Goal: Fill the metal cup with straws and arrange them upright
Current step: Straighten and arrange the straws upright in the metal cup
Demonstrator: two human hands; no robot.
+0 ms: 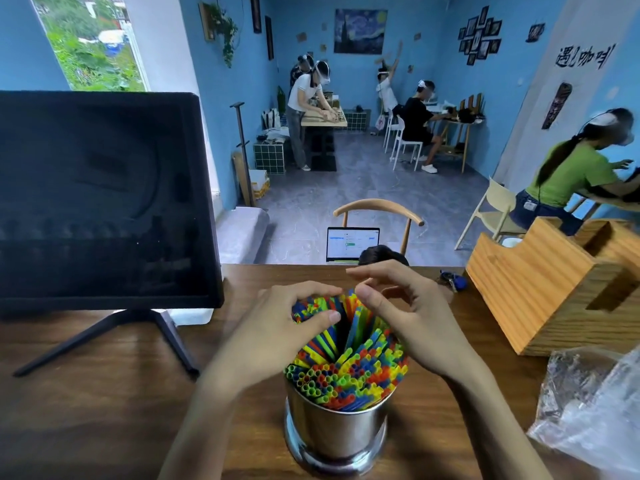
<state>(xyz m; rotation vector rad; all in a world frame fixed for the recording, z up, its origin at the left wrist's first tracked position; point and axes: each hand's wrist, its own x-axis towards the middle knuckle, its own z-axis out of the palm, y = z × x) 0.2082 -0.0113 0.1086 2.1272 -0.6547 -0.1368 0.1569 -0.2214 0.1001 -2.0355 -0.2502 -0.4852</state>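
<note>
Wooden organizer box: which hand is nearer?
Right. The right hand is at the straws in the metal cup, on the side facing the wooden organizer box. The left hand grips the straws' far side.

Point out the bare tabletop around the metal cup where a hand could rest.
Bare wood lies left of the metal cup, between it and the monitor stand, and right of it up to the plastic bag. It is crowded right: wooden organizer, bag. Both hands grip the straws.

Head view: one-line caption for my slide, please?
Both hands gather coloured straws upright in a metal cup on a wooden table.
</note>
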